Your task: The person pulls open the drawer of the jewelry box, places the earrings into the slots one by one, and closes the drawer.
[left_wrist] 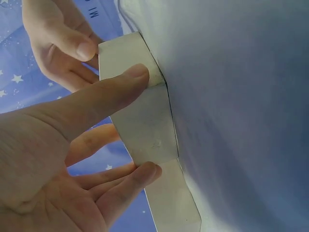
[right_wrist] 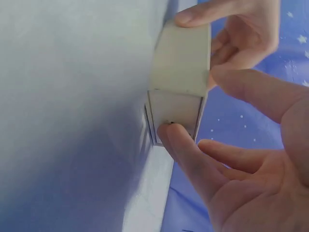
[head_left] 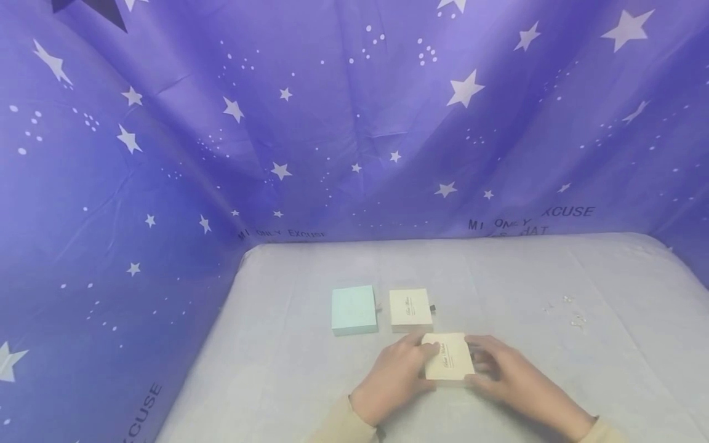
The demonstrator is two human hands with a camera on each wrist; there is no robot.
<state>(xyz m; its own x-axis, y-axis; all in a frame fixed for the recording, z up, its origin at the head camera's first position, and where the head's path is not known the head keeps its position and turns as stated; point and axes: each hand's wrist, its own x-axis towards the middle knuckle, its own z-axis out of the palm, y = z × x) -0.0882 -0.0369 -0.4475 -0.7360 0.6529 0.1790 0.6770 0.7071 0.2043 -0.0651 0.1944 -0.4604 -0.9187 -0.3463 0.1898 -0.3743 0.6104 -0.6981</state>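
A small cream box (head_left: pixel 450 359) with dark lettering on its lid lies flat under both hands. My left hand (head_left: pixel 396 369) grips its left end, thumb at the near corner and a finger at the far corner. Around the right end curves my right hand (head_left: pixel 506 372), its thumb at the near corner. In the right wrist view, two right fingertips (right_wrist: pixel 176 133) meet at the drawer front (right_wrist: pixel 181 108), where a tiny dark spot shows. The left wrist view shows the plain left end of the held box (left_wrist: pixel 145 128), with my left thumb across it.
Just behind stands a second cream box (head_left: pixel 410 306) with a dark pull tab. A mint-green box (head_left: pixel 354 309) is left of that one. Several tiny pale pieces (head_left: pixel 576 319) lie at the right on the grey cloth (head_left: pixel 277 369). Starry purple curtains (head_left: pixel 343 123) enclose the back and sides.
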